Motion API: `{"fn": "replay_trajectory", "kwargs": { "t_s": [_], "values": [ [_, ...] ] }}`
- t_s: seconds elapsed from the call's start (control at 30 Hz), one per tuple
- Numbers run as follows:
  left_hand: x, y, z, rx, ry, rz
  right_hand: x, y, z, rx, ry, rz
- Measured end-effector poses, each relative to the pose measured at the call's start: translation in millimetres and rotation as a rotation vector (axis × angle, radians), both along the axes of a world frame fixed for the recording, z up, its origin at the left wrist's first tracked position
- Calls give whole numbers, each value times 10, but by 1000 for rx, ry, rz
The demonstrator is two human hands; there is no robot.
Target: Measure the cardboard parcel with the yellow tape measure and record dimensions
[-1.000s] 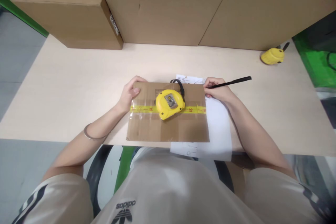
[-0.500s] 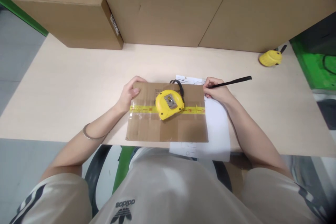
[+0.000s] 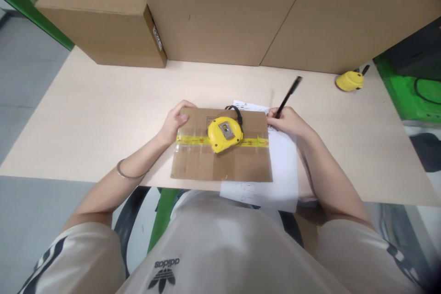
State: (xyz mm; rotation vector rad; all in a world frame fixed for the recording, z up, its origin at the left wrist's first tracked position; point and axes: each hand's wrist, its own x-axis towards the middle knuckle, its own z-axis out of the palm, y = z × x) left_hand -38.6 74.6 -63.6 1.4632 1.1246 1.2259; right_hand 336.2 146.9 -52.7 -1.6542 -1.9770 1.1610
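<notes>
A flat cardboard box (image 3: 206,165) with a strip of yellow printed tape lies near the table's front edge. My left hand (image 3: 175,121) grips its upper left corner, thumb on top. On the box rests a yellow tape measure (image 3: 223,137) with a black wrist strap. My right hand (image 3: 284,121) is closed around a black pen (image 3: 289,96), just off the box's upper right corner; the pen leans up and to the right. Under the box and beneath my right hand is white paper (image 3: 284,165) with writing, partly covered and hanging over the table edge.
Large cardboard boxes (image 3: 220,14) stand along the back of the table (image 3: 86,115). A smaller carton (image 3: 96,32) is at the back left. A second yellow tape measure (image 3: 349,81) sits at the back right, near the side edge.
The pen in my right hand has swung from nearly level to a steep tilt. The view has shifted slightly. My left hand keeps its grip on the box, and the tape measure stays on top.
</notes>
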Motion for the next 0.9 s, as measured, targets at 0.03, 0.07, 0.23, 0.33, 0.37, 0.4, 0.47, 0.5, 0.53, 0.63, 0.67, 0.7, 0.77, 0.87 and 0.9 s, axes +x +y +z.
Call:
{"fn": "replay_trajectory", "kwargs": {
  "t_s": [0.03,0.07,0.23,0.33,0.37,0.4,0.47,0.5,0.53,0.63,0.67,0.7,0.77,0.87,0.9],
  "values": [
    [-2,-1,1,3,5,-6,3,-10,42,0,-67,6],
    [-5,-2,-1,6,9,-15,3,-17,77,2,-139,9],
    [-76,-22,-26,32,51,-53,-67,-60,242,51,-482,-8],
    [-145,-104,-13,108,165,6,-176,-169,465,169,-608,-70],
    [-163,-150,-1,131,204,32,-227,-225,562,247,-596,-74],
    [-174,-203,12,147,235,51,-288,-285,660,339,-533,-40],
    [-176,-317,31,163,260,56,-442,-401,831,510,-282,158],
    [-168,-372,33,161,260,45,-533,-449,893,560,-144,303],
    [-157,-419,31,150,258,29,-628,-487,938,570,-40,450],
    [-122,-512,15,87,233,-27,-895,-539,989,455,19,712],
    [-115,-526,14,65,216,-47,-962,-544,995,402,11,736],
    [-111,-533,17,49,192,-65,-1015,-548,1002,340,17,739],
    [-107,-530,32,18,138,-94,-1087,-562,1029,223,67,721],
    [-93,-502,54,-29,61,-101,-1185,-604,1096,296,181,720],
    [-82,-491,58,-37,32,-101,-1234,-622,1122,386,204,728]
  ]
}}
